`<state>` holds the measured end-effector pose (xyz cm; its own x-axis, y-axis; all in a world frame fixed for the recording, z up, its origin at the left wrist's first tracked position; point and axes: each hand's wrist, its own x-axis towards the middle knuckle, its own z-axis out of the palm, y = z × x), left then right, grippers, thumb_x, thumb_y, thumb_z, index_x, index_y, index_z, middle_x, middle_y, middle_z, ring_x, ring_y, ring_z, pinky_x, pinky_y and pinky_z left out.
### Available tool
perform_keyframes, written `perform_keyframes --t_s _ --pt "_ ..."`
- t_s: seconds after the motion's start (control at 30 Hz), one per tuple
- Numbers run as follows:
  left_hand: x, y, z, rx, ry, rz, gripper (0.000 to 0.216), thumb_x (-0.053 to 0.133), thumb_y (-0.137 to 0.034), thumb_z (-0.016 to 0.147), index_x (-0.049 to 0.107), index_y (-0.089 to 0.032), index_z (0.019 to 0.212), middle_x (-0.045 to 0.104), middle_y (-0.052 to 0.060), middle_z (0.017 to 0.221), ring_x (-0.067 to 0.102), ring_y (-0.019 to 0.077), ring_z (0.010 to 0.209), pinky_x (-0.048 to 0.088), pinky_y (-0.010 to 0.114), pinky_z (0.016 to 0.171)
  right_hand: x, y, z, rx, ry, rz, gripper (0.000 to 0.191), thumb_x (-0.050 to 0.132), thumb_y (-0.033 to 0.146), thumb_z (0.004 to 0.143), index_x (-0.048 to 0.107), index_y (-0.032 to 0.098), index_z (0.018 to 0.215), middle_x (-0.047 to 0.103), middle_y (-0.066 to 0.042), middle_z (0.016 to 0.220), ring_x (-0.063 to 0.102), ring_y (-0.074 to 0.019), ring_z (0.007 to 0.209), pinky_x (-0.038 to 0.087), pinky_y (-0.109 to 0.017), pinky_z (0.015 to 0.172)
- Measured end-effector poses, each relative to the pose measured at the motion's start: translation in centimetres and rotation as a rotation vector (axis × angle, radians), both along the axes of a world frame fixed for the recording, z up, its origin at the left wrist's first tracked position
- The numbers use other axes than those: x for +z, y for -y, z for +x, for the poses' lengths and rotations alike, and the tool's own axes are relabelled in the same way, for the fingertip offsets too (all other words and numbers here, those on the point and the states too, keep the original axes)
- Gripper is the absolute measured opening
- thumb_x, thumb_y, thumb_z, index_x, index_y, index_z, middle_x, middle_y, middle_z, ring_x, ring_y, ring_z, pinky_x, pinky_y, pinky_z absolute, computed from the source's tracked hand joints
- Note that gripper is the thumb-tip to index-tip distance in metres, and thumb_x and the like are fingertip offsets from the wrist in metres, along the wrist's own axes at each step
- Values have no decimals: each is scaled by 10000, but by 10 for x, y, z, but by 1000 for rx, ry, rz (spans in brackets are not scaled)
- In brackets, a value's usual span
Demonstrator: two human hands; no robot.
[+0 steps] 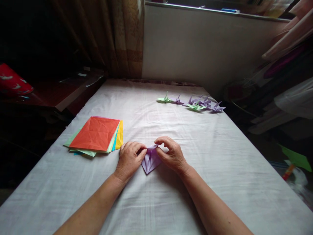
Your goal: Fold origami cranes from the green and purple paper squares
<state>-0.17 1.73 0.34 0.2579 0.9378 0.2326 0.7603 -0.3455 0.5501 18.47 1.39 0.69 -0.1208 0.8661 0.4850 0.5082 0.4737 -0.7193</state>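
Observation:
A partly folded sheet of purple origami paper (149, 162) lies on the cloth in front of me, one pointed corner toward me and crease lines running to it. My left hand (130, 158) rests at its left edge, thumb and fingers closed on the paper there. With thumb and forefinger, my right hand (171, 154) pinches the upper right part of the paper, where a flap is slightly raised. The fingers cover part of both sides of the sheet.
A stack of coloured paper squares (94, 133), red on top, lies to the left. Several purple and green paper cranes (195, 106) stand at the far right of the cloth-covered table (227, 182). A dark wooden surface (66, 93) adjoins at left; clothes hang at right.

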Motion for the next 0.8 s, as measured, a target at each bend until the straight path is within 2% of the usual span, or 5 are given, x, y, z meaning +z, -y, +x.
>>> perform_keyframes --t_s 0.13,0.33,0.53,0.67,0.8 --pt "-1 1 0 -10 -10 32 50 646 -224 839 686 -253 829 713 -22 847 610 203 864 379 359 826 -2 -1 -2 -31 43 -37 170 526 125 716 618 221 822 659 -9 784 611 -153 734 459 -273 684" --pt "-1 2 1 -21 -28 49 42 654 -218 841 678 -250 829 705 -21 848 598 200 870 368 357 821 -5 -4 -2 -56 -71 -107 117 531 179 749 636 217 784 668 -3 742 605 -139 674 449 -250 622" --pt "0 2 1 -9 -39 31 47 645 -202 830 666 -242 817 701 -19 857 595 202 886 370 357 828 -7 -3 1 -27 -193 -283 168 555 205 740 651 199 878 670 -7 792 479 -84 514 413 -214 504" --pt "0 3 2 1 -33 28 52 636 -202 826 659 -245 809 700 -20 858 595 200 888 372 357 836 -2 -1 4 60 -190 -343 295 614 235 744 621 197 1036 693 -40 926 535 -101 596 448 -224 555" --pt "0 3 2 5 -38 33 50 638 -200 823 649 -239 794 696 -20 842 594 200 878 371 357 831 -4 0 2 24 -154 -299 242 675 302 754 649 198 971 684 -35 888 563 -118 642 456 -233 582"
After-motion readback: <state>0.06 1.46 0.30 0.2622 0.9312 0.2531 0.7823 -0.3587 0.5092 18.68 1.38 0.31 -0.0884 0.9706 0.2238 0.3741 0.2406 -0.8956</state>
